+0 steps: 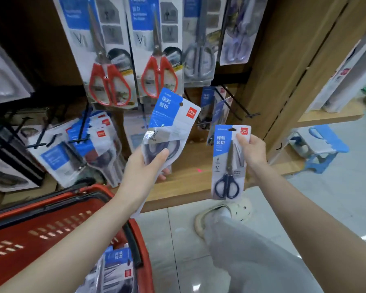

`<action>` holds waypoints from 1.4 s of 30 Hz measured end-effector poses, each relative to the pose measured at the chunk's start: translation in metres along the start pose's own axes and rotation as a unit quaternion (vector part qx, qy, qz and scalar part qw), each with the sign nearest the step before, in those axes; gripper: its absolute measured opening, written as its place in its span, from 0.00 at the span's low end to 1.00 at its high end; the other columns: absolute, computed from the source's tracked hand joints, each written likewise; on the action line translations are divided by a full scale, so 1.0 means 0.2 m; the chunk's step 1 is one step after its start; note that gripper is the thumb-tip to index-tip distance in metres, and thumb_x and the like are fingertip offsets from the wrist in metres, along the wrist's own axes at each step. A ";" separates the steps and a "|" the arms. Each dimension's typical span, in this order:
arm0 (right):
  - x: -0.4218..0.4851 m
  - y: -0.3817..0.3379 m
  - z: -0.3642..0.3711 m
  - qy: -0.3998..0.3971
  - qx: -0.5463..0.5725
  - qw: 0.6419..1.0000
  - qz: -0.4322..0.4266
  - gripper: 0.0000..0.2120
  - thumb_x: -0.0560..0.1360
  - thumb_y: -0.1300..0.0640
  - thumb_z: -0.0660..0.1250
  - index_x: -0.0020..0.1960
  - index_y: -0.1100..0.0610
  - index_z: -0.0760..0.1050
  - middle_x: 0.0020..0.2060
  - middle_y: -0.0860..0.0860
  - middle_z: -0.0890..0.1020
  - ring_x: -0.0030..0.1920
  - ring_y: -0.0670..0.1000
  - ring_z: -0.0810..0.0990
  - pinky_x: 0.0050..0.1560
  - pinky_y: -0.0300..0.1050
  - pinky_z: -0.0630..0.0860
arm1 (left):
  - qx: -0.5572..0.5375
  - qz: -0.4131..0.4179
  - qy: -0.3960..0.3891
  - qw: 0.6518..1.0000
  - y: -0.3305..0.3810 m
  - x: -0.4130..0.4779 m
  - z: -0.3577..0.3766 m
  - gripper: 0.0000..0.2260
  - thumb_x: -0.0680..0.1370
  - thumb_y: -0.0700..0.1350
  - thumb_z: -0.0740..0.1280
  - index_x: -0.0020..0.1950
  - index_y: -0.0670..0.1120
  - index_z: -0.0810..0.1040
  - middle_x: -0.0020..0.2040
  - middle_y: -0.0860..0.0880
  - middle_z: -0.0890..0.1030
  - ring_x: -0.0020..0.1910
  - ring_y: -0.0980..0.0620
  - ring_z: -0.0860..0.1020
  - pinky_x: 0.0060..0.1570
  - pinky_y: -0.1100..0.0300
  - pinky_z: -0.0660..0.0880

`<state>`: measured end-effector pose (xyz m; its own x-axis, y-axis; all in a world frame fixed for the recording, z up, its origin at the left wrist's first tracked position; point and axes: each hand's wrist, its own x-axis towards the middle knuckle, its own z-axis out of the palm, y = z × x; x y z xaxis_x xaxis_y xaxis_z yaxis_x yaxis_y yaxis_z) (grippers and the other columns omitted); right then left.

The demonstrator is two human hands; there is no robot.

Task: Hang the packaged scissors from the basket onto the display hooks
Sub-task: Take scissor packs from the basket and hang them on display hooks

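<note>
Shop hooks (pixel 252 114); left hand (pixel 144 172) gripping deli pack (pixel 171 121), right hand (pixel 255 153) gripping deli scissors (pixel 228 166)

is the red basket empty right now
No, blue-and-white scissor packs lie inside the red basket, showing at its near corner beneath the left forearm.

I saw the left forearm (pixel 82 240) and right forearm (pixel 317 210) bare. On the near right, the leg wore loose pale grey trousers (pixel 251 259), a white sock (pixel 222 213) and a cream clog (pixel 242 208) punched with round holes.
</note>
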<state>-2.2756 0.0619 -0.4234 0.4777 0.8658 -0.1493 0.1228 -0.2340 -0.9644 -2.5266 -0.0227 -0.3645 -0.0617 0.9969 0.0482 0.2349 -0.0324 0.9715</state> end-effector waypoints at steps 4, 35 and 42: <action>0.15 0.05 0.02 0.067 0.031 0.997 0.007 0.10 0.79 0.53 0.61 0.47 0.60 0.72 0.45 0.56 0.80 0.44 0.53 0.78 0.46 0.47 0.75 | -0.018 -0.030 -0.004 0.999 -0.06 0.10 0.07 0.07 0.79 0.42 0.64 0.56 0.44 0.77 0.42 0.42 0.83 0.35 0.53 0.80 0.33 0.62 0.77; 0.61 -0.05 0.04 0.050 -0.131 0.990 -0.031 0.17 0.73 0.55 0.71 0.58 0.63 0.78 0.54 0.57 0.81 0.54 0.54 0.79 0.60 0.43 0.74 | -0.008 -0.087 -0.021 0.996 -0.18 0.19 0.18 0.08 0.79 0.44 0.65 0.57 0.48 0.76 0.45 0.46 0.83 0.36 0.51 0.83 0.34 0.59 0.80; 0.08 0.05 0.10 -0.153 -0.230 0.961 0.007 0.14 0.81 0.58 0.58 0.57 0.66 0.77 0.57 0.60 0.80 0.59 0.59 0.78 0.56 0.48 0.77 | -0.053 -0.050 -0.003 0.997 -0.09 0.09 0.11 0.08 0.79 0.43 0.65 0.58 0.47 0.76 0.48 0.48 0.83 0.41 0.57 0.82 0.38 0.65 0.78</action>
<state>-2.2843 0.0816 -0.4405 0.2133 0.9340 -0.2867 0.5228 -0.3570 -0.7741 -2.5108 -0.0027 -0.3866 -0.0731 0.9960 -0.0520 0.1236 0.0608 0.9905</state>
